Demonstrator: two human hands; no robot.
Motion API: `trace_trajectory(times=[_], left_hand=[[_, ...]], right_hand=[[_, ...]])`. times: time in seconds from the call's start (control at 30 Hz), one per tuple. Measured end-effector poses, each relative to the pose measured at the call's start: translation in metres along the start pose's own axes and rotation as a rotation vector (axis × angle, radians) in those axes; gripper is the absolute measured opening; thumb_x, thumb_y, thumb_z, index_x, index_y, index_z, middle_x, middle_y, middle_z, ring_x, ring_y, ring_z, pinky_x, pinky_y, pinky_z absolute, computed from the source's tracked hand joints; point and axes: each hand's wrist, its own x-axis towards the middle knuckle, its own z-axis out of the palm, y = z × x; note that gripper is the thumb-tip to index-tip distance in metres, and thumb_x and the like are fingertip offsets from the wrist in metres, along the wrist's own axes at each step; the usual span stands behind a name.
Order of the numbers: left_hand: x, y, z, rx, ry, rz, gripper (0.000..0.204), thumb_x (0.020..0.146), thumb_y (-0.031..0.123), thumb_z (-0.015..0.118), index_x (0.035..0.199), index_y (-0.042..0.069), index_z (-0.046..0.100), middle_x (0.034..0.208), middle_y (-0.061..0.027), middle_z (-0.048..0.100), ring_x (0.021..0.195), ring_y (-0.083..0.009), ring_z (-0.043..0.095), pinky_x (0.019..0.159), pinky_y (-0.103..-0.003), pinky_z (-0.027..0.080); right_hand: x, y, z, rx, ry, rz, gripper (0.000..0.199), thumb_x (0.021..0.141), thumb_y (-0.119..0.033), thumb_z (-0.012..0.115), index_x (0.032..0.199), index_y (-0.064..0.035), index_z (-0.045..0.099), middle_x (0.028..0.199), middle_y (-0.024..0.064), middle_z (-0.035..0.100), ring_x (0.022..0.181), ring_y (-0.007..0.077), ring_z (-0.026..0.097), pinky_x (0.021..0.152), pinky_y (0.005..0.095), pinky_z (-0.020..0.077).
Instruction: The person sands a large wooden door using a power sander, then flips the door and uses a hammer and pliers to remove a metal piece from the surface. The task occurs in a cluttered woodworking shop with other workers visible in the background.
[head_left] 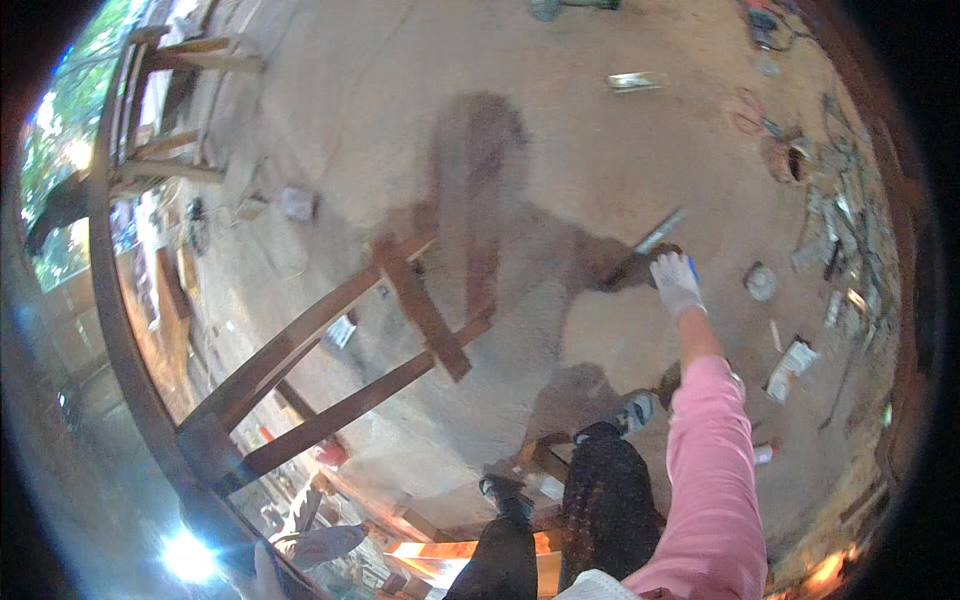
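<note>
R hand (677, 281) nr grey strip (660, 230).

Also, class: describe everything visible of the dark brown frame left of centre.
The frame is dark brown and looks wooden. Two long bars slant from a long rail at left towards the picture's middle; a short, flat crosspiece spans them near their far ends, projecting past one. Glare obscures the lower end, so left-hand contact is unclear; the gloved right hand is apart from it.

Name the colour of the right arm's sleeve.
The sleeve is pink; the head view shows it best.
</note>
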Motion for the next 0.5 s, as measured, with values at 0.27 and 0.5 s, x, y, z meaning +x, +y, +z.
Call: trace_trajectory(times=[0.27,0.5], left_hand=[[-0.020,-0.044,-0.037,0.209,-0.126,0.050,0.077,0.090,0.008,0.065,0.154,0.002,0.023,0.154,-0.0192,0.032,0.140,-0.0307,0.036,0.117,-0.044,0.027],[-0.010,0.017,-0.015,-0.035,-0.108,-0.250,0.068,0.092,0.005,0.063,0.148,0.002,0.026,0.137,-0.0150,0.043,0.118,-0.0238,0.048,0.104,-0.039,0.040]], right_hand=[[-0.004,-0.021,-0.014,-0.068,-0.036,-0.084,0.048,0.092,-0.016,0.049,0.141,-0.0154,0.049,0.134,0.0102,0.052,0.129,0.0301,0.047,0.110,0.0483,0.0331],[0.017,0.001,0.015,-0.131,0.273,0.101,0.048,0.095,-0.021,0.048,0.142,-0.0162,0.048,0.143,0.0089,0.049,0.136,0.0297,0.041,0.114,0.0488,0.0290]])
